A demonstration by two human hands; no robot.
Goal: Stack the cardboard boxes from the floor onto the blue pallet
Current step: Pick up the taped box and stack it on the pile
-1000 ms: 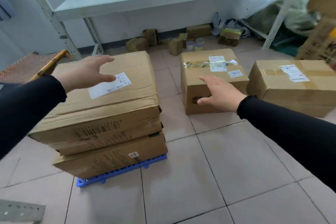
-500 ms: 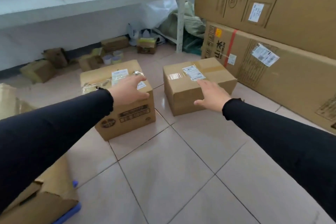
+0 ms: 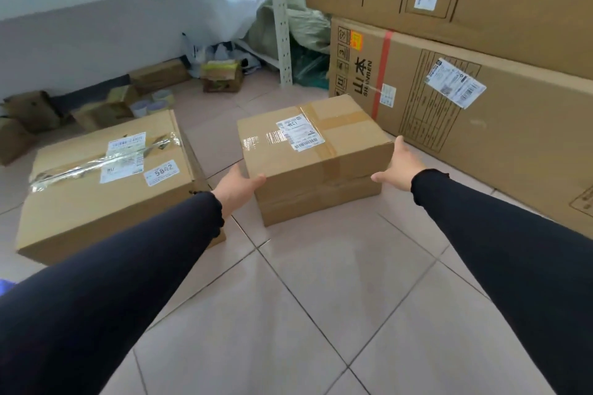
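Note:
A taped cardboard box (image 3: 316, 157) with a white label stands on the tiled floor in front of me. My left hand (image 3: 236, 187) is pressed against its left side, thumb on the front corner. My right hand (image 3: 402, 165) is flat against its right side. The box rests on the floor between my palms. A second, larger cardboard box (image 3: 106, 183) with labels and clear tape sits on the floor to the left. Only a sliver of blue (image 3: 4, 285) at the far left edge shows, perhaps the pallet.
Two very large cartons (image 3: 481, 112) are stacked along the right, close behind my right hand. A white metal shelf (image 3: 282, 26) stands at the back with bags, small boxes and tape rolls (image 3: 154, 102) on the floor beneath. Tiled floor (image 3: 305, 314) lies open near me.
My view has swung right, away from the stacked pallet. My left hand left the larger box and both hands moved onto the sides of the smaller box.

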